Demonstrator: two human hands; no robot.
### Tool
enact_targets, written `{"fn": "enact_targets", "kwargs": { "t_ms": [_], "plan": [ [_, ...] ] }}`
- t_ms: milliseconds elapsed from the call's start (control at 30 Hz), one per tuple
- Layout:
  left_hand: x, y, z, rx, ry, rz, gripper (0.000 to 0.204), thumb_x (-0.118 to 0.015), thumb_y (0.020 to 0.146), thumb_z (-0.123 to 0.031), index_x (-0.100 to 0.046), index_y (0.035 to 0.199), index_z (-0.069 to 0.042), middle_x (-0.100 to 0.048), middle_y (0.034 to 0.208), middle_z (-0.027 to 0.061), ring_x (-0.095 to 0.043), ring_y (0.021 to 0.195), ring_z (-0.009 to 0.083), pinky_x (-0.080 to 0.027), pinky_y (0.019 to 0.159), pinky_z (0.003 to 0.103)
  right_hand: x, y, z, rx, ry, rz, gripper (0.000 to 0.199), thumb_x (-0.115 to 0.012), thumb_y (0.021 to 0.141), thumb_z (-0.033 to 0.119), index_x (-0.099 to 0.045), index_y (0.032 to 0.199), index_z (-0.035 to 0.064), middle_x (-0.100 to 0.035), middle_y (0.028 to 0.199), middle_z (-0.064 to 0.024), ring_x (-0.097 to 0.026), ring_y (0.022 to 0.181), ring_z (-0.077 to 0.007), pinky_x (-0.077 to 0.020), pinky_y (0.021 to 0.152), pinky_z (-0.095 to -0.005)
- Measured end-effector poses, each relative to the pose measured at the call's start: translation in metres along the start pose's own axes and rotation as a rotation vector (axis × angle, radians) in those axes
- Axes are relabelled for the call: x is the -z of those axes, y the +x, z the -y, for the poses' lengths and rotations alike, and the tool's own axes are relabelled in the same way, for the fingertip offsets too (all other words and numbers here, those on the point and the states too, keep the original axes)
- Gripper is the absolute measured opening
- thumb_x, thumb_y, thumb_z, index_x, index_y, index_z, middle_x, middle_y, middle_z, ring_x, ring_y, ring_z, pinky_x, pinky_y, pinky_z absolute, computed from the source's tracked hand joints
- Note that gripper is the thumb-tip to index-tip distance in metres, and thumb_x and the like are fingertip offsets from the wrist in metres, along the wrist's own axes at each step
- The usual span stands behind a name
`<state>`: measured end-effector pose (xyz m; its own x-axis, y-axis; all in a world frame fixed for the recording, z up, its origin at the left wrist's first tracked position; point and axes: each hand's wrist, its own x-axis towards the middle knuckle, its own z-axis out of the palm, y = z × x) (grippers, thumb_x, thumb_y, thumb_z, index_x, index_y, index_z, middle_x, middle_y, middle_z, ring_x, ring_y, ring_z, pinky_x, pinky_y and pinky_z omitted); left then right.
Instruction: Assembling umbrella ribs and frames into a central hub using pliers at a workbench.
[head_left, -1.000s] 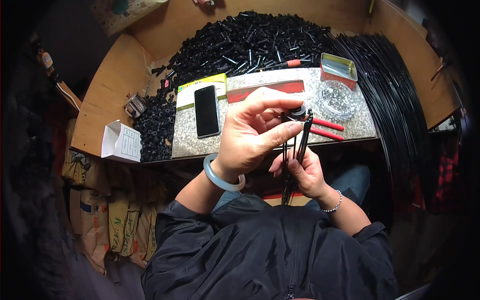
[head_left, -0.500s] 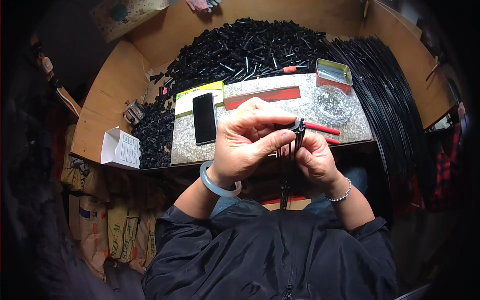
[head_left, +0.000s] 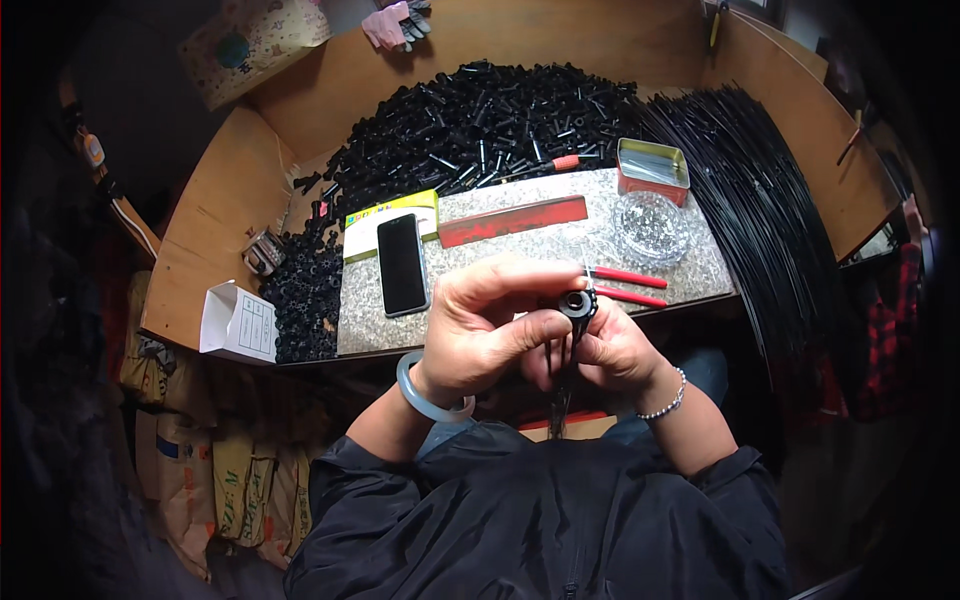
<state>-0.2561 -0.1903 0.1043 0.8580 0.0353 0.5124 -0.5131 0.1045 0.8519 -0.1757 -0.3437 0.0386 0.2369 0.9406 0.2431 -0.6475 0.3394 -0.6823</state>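
Note:
In front of my chest, the thumb and fingers of my left hand [head_left: 470, 325] pinch a small black round hub [head_left: 576, 301] with a hole in its middle. Its open end faces up toward me. My right hand [head_left: 622, 348] is closed just beneath it on a bunch of thin black rods [head_left: 559, 390], which hang down toward my lap. Where rods and hub meet is partly hidden by my fingers. Just beyond my right hand lies a tool with two red handles [head_left: 630, 273], its head covered by my hands.
Black tubular parts [head_left: 480, 125] are heaped at the back, with long black rods [head_left: 745, 190] at the right. On the speckled board [head_left: 365, 325] lie a phone [head_left: 403, 265], a red bar [head_left: 513, 220], a glass dish [head_left: 652, 228] and a tin [head_left: 655, 188]. A white box [head_left: 238, 322] stands left.
The hub has tipped so that its round hole now faces me. Both hands sit slightly lower and further left in the picture; the bench has also shifted downward in view.

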Motion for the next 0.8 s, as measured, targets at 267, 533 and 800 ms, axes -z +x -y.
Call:
{"fn": "enact_targets", "kwargs": {
  "t_ms": [267,533,800],
  "plan": [
    [0.001,0.014,-0.006,0.15,-0.135,-0.114,0.085,-0.073,0.074,-0.005,-0.022,0.141,-0.002,-0.056,0.117,0.0235,-0.061,0.101,0.0255,-0.05,0.087,0.034,-0.015,0.0,-0.003,0.242,-0.231,-0.285,0.021,-0.065,0.085,0.017,-0.049,0.08,0.0042,-0.063,0.074,-0.0111,-0.058,0.06,-0.0108,-0.048,0.056,-0.0219],
    [-0.008,0.006,-0.022,-0.106,0.698,0.055,0.028,-0.065,0.077,0.006,-0.062,0.105,0.006,-0.065,0.097,0.0127,-0.064,0.084,0.0129,-0.052,0.072,0.023,-0.032,-0.001,-0.012,0.424,-0.354,-0.421,0.01,-0.061,0.086,0.005,-0.053,0.089,0.0016,-0.063,0.085,-0.0074,-0.062,0.074,-0.0103,-0.0513,0.068,-0.0223],
    [-0.005,0.006,-0.023,0.119,0.431,0.029,0.035,-0.061,0.079,0.008,-0.055,0.114,0.006,-0.064,0.098,0.0129,-0.063,0.088,0.0145,-0.052,0.076,0.024,-0.027,-0.007,-0.017,0.443,-0.401,-0.385,0.007,-0.058,0.088,0.003,-0.051,0.089,0.0009,-0.061,0.091,-0.0087,-0.063,0.079,-0.0135,-0.0538,0.071,-0.0257]
  ]
}}
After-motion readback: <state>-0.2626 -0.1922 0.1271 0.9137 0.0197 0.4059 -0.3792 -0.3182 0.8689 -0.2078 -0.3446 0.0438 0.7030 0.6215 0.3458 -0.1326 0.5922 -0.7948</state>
